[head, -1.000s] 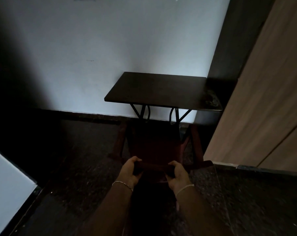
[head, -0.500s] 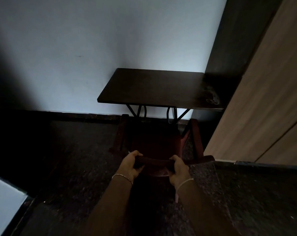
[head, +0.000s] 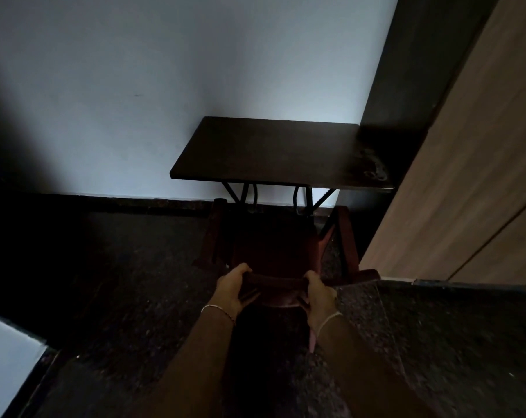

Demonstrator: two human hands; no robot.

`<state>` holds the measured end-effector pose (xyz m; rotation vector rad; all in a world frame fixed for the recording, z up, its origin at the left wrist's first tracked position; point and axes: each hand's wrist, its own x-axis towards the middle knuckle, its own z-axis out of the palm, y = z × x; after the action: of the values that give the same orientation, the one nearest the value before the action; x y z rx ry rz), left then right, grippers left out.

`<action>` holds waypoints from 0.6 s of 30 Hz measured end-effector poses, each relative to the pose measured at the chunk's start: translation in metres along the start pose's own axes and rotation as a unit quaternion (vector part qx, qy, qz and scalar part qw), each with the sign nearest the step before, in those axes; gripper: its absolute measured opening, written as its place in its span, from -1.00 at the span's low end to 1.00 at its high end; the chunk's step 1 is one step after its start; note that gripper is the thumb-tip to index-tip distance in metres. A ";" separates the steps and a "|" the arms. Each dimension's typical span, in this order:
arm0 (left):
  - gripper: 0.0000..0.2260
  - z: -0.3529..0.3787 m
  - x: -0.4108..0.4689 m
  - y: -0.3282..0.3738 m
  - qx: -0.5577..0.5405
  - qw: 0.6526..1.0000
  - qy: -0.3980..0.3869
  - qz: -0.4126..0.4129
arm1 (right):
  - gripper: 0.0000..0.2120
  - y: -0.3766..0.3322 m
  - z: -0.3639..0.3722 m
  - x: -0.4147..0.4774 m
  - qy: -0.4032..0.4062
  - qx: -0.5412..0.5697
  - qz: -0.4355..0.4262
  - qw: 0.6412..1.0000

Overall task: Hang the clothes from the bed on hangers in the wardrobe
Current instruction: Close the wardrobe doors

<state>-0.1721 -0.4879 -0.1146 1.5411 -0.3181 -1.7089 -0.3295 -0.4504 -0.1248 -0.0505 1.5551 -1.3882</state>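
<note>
Clothes are out of view. The left hand [head: 232,287] and right hand [head: 319,294] each have a closed grip on the chair [head: 275,279] back; move it level, clear of the worktop [head: 273,152] and door [head: 466,176].

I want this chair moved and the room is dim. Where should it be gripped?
Grip the chair by its top rail, coming from behind, one hand near each end, as the left hand and right hand hold it now. The rail is a narrow bar facing the person; the table closes off the far side.
</note>
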 end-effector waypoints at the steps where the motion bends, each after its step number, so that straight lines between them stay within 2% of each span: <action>1: -0.65 0.000 0.001 -0.002 -0.004 1.000 0.023 0.016 | -0.30 0.001 -0.002 -0.001 0.042 -0.046 -0.012 0.998; 2: -0.50 0.001 0.004 -0.004 -0.015 0.998 0.054 0.038 | -0.13 0.000 -0.003 -0.003 0.090 -0.102 -0.027 0.990; 4: -0.01 0.000 0.004 -0.009 0.012 0.987 0.140 0.076 | 0.06 -0.004 -0.006 -0.015 0.170 -0.179 -0.086 0.965; 5: 0.17 0.000 -0.001 -0.010 0.070 0.975 0.187 0.100 | 0.10 -0.005 -0.007 -0.022 0.188 -0.194 -0.130 0.954; 6: 0.21 0.002 -0.011 -0.013 0.153 0.950 0.228 0.149 | 0.13 -0.003 -0.010 -0.026 0.194 -0.213 -0.181 0.940; 7: 0.16 0.004 -0.023 -0.017 0.241 0.907 0.268 0.219 | 0.15 -0.001 -0.013 -0.027 0.199 -0.240 -0.230 0.922; 9: 0.01 0.006 -0.042 -0.025 0.342 0.815 0.294 0.365 | 0.17 0.010 -0.021 -0.026 0.207 -0.299 -0.319 0.875; 11: -0.21 0.004 -0.048 -0.034 0.438 0.739 0.247 0.449 | 0.11 0.016 -0.030 -0.028 0.182 -0.357 -0.389 0.830; 13: -0.47 0.000 -0.046 -0.043 0.552 0.667 0.167 0.472 | -0.09 0.016 -0.037 -0.028 0.129 -0.435 -0.450 0.769; 15: -0.60 -0.003 -0.046 -0.047 0.609 0.620 0.110 0.482 | -0.33 0.014 -0.042 -0.025 0.068 -0.511 -0.509 0.689; 16: -0.63 -0.003 -0.048 -0.048 0.621 0.608 0.092 0.486 | -0.41 0.013 -0.044 -0.022 0.037 -0.537 -0.525 0.659; 18: -0.65 -0.001 -0.050 -0.048 0.635 0.598 0.075 0.484 | -0.44 0.011 -0.045 -0.017 -0.024 -0.571 -0.537 0.620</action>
<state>-0.1921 -0.4219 -0.1102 1.7058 -2.1622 -0.2410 -0.3454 -0.4041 -0.1298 -2.0659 2.2023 -0.8103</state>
